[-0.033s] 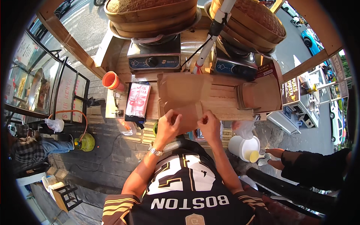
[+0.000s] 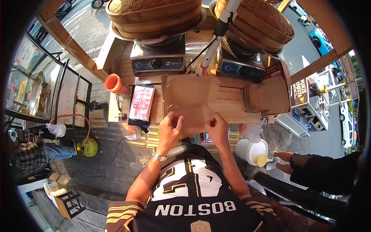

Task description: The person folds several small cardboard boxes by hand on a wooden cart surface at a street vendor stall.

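Note:
An unfolded brown cardboard food box (image 2: 193, 120) lies at the front of the wooden counter, its lid panel spread toward the back. My left hand (image 2: 170, 129), with a metal watch at the wrist, is closed on the box's near left side, thumb bent against the fingers. Opposite it, my right hand (image 2: 217, 127) pinches the near right side. The fingertips partly cover the edges they grip. To the right stands a stack of flat brown cardboard (image 2: 253, 98). A red-and-white printed packet (image 2: 142, 103) lies left of the box.
Two bamboo steamers (image 2: 154, 19) sit on stoves (image 2: 158, 58) at the counter's back, with a white pole (image 2: 208, 58) rising between them. Orange cups (image 2: 116, 84) stand at the left edge. Below right is a white bucket (image 2: 249, 151). People's legs show at both sides.
My left hand has shifted slightly left and its fingers have moved a little along the box edge. The right hand has barely moved.

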The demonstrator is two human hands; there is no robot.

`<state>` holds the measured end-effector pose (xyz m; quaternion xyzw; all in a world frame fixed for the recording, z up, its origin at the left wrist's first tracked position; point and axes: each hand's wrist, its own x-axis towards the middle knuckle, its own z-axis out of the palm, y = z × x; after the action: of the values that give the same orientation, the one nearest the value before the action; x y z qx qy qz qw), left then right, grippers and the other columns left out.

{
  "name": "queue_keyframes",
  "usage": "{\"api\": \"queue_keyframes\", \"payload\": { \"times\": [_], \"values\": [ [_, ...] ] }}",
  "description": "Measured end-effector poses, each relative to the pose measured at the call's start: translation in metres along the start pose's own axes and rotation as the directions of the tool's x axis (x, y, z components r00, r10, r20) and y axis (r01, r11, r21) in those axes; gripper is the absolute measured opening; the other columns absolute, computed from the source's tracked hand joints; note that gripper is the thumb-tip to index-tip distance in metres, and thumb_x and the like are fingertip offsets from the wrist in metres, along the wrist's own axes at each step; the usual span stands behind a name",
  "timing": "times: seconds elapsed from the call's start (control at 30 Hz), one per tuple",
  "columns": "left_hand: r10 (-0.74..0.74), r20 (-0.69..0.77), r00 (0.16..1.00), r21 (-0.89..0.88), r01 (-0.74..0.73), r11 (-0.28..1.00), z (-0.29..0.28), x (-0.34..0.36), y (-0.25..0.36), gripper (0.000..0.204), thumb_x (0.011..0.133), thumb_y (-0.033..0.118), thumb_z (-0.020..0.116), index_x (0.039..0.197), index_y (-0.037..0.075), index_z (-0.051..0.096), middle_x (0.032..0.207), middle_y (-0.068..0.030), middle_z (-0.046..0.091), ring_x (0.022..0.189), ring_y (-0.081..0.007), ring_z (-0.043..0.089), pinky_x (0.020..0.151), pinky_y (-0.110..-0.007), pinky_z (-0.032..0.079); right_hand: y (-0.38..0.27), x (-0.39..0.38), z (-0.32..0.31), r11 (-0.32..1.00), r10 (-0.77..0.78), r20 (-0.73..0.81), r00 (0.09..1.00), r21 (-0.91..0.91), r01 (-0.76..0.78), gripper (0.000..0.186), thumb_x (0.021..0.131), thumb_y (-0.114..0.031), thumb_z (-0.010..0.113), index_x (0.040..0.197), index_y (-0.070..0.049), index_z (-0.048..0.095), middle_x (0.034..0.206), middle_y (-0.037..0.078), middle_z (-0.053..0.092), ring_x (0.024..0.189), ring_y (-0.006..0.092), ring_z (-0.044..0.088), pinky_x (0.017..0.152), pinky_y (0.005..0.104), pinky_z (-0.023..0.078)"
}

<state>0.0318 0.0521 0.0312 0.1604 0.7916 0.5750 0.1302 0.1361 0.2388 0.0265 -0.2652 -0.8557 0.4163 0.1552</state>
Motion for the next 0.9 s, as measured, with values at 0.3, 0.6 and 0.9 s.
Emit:
{"api": "queue_keyframes", "payload": {
  "times": [0.3,0.6,0.9],
  "values": [
    [-0.133,0.360,0.923,-0.495,0.310,0.812,-0.031,0.015,-0.032,0.013,0.102,0.016,0.065,0.105,0.004,0.063,0.091,0.0040,0.062,0.079,-0.0084,0.060,0.076,-0.025,0.052,0.032,0.009,-0.015,0.888,0.181,0.120,0.976,0.406,-0.215,0.017,0.082,-0.002,0.076,0.087,-0.002,0.059,0.071,0.004,0.065,0.064,0.0096,0.062,0.059,0.0276,0.049],
    [-0.051,0.326,0.944,-0.637,0.260,0.726,-0.014,0.006,-0.019,0.016,0.099,0.008,0.068,0.112,0.005,0.060,0.106,-0.0004,0.068,0.093,-0.0071,0.064,0.076,-0.026,0.055,-0.039,-0.005,-0.019,0.782,0.032,0.195,0.980,0.605,-0.146,0.020,0.095,-0.014,0.075,0.101,0.001,0.063,0.093,0.002,0.066,0.078,0.0070,0.061,0.071,0.0237,0.052],
    [-0.129,0.484,0.865,-0.677,0.464,0.572,-0.016,0.000,0.006,0.019,0.098,0.010,0.071,0.113,0.003,0.062,0.108,-0.0018,0.070,0.100,-0.0116,0.067,0.093,-0.031,0.057,-0.051,-0.002,-0.005,0.677,0.047,0.229,0.972,0.708,-0.200,0.020,0.095,-0.013,0.075,0.108,-0.001,0.065,0.095,0.003,0.069,0.084,0.0105,0.068,0.071,0.0259,0.059]
  ]
}}
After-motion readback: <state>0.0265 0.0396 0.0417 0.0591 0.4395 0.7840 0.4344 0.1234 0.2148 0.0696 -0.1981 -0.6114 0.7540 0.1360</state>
